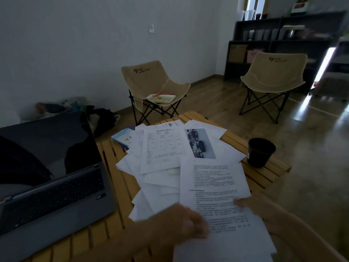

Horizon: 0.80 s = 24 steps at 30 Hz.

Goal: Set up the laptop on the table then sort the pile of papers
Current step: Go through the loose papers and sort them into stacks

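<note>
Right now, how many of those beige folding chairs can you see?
2. One folding chair stands just beyond the table, with a tray on its seat; the other chair is further right, near the dark shelves. More may sit outside the view.

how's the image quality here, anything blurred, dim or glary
Head view: the room is dim overall. The left hand is motion-blurred, and so is the right hand holding the text sheet. The laptop screen is dark and reflective. Bright glare streaks the floor at right. Wide-angle distortion bends the shelves.
</note>
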Available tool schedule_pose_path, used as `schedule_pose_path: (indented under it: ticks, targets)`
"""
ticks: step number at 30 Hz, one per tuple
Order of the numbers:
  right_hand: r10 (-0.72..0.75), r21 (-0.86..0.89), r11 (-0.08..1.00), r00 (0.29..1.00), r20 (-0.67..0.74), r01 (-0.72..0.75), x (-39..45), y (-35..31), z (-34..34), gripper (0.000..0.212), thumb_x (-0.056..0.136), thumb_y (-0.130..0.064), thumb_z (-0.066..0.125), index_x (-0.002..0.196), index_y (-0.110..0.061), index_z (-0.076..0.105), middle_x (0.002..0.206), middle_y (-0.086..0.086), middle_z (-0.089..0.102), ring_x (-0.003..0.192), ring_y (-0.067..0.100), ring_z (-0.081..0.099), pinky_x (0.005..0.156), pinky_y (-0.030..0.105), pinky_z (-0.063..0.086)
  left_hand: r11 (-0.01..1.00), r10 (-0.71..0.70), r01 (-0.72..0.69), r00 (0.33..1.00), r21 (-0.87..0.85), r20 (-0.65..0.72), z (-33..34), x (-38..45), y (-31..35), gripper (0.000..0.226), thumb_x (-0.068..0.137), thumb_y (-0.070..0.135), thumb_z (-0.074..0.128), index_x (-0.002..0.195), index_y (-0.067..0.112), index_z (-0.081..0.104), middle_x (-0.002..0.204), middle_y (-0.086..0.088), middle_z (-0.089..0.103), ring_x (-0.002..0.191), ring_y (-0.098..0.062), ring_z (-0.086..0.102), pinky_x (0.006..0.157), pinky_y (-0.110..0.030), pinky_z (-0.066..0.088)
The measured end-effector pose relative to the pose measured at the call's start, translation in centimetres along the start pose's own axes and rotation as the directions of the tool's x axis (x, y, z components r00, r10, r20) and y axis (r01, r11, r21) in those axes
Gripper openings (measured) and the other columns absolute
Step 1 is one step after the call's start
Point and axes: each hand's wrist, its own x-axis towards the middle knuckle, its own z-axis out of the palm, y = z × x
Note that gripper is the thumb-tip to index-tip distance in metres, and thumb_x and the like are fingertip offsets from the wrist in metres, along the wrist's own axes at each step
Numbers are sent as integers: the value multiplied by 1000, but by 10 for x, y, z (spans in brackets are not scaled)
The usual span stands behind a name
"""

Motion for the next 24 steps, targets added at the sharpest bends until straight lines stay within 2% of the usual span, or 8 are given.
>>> schedule_pose_path:
  ticks: [2, 4, 7, 12, 16, 19, 22, 24]
  targets:
    - [-7, -66, 998, 998, -68, 2, 10, -9, 3, 31, 94, 10, 53, 124, 5, 60, 114, 27, 71, 101, 47, 69, 83, 55, 59, 997, 35, -13, 958, 81, -284, -41, 27, -34, 33, 94, 42, 57, 117, 20, 69, 121, 4, 66, 108, -9, 60, 100, -34, 47]
    - [-49, -96, 995, 991, -128, 37, 13, -14, 7, 31, 94, 12, 53, 122, 6, 62, 111, 26, 72, 96, 44, 71, 78, 52, 61, 937, -71, 233, 856, 260, -512, -81, 59, -73, 48, 93, 39, 59, 136, 16, 54, 139, -4, 53, 128, -21, 47, 111, -36, 35]
    - [-56, -138, 990, 989, -134, 38, 18, -4, 4, 29, 94, 8, 55, 122, 4, 63, 110, 23, 73, 97, 43, 72, 86, 55, 58, 873, -300, 399, 893, 280, -337, -101, 90, -97, 81, 89, 37, 65, 153, 12, 22, 160, -8, 21, 145, -24, 22, 115, -30, 19]
    - [-48, -128, 991, 983, -178, 25, 23, -2, 6, 29, 92, 4, 61, 120, 0, 65, 109, 20, 74, 98, 42, 72, 88, 58, 56, 754, -383, 394, 914, 525, -136, -109, 114, -99, 95, 80, 44, 72, 153, 20, 15, 152, -10, 30, 136, -28, 36, 113, -41, 32]
    - [-45, -113, 993, 981, -188, 24, 25, -2, 5, 32, 90, 4, 64, 121, -3, 65, 109, 19, 75, 99, 42, 71, 93, 62, 53, 653, -346, 404, 911, 640, -222, -94, 107, -99, 77, 91, 35, 58, 152, 16, 14, 141, -16, 39, 123, -30, 47, 98, -40, 45]
    - [-46, -113, 993, 985, -163, 27, 20, -3, 5, 35, 90, 4, 64, 124, -5, 64, 113, 18, 74, 102, 41, 71, 95, 63, 51, 701, -268, 394, 918, 594, -293, -82, 92, -108, 61, 98, 21, 47, 152, 13, 19, 146, -17, 37, 126, -31, 45, 103, -40, 42]
    - [-45, -133, 991, 990, -133, 27, 15, -2, 0, 35, 91, 4, 63, 124, -6, 63, 115, 17, 73, 105, 40, 70, 97, 62, 51, 759, -307, 428, 900, 491, -310, -82, 69, -125, 56, 100, 5, 40, 153, 11, 23, 156, -12, 27, 140, -28, 32, 116, -30, 23]
    - [-37, -135, 991, 991, -128, 19, 10, -2, 0, 34, 91, 5, 62, 123, -6, 63, 115, 17, 73, 104, 40, 70, 96, 61, 52, 817, -306, 455, 863, 355, -403, -87, 53, -127, 47, 100, 1, 40, 146, 9, 37, 151, -13, 39, 134, -29, 41, 109, -27, 29]
